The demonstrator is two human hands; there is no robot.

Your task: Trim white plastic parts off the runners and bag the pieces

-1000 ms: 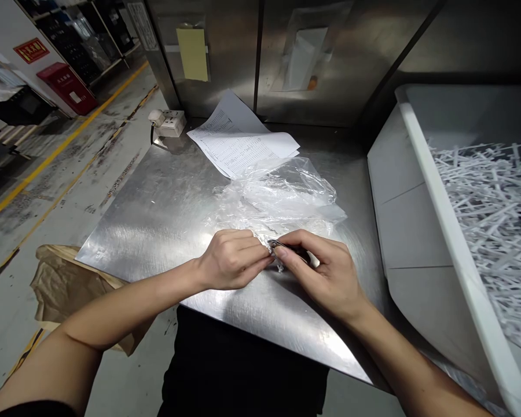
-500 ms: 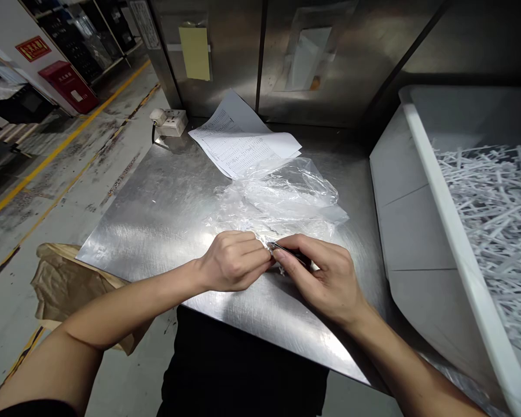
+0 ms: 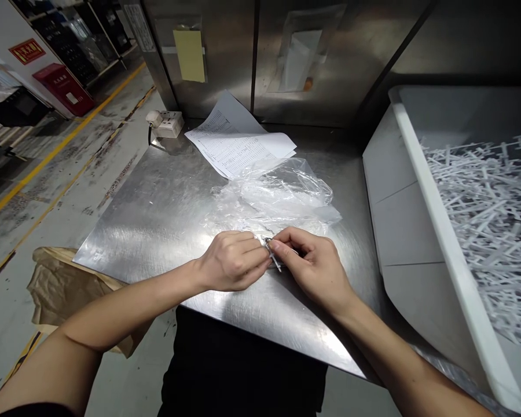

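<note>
My left hand (image 3: pixel 234 260) is closed, palm down, over the metal table, with a bit of white plastic showing at its fingertips. My right hand (image 3: pixel 315 266) meets it, thumb and forefinger pinched around a small dark tool with a metallic tip, mostly hidden by the fingers; its exact kind cannot be made out. Between the two hands a small, thin white plastic piece (image 3: pixel 274 258) with a short crossbar points down toward the table. Just beyond the fingers lies a crumpled clear plastic bag (image 3: pixel 282 194).
Printed sheets (image 3: pixel 238 142) lie behind the bag on the metal table (image 3: pixel 134 214). A power strip (image 3: pixel 169 124) sits at the back left corner. At right stands a large white bin (image 3: pixel 438 214) of many small white plastic pieces (image 3: pixel 481 185). A brown paper bag (image 3: pixel 61 289) is at lower left.
The right fingers have shifted slightly left and curled, covering more of the dark tool. The white plastic piece between the hands now shows more clearly, slanting downward. My left hand has hardly moved.
</note>
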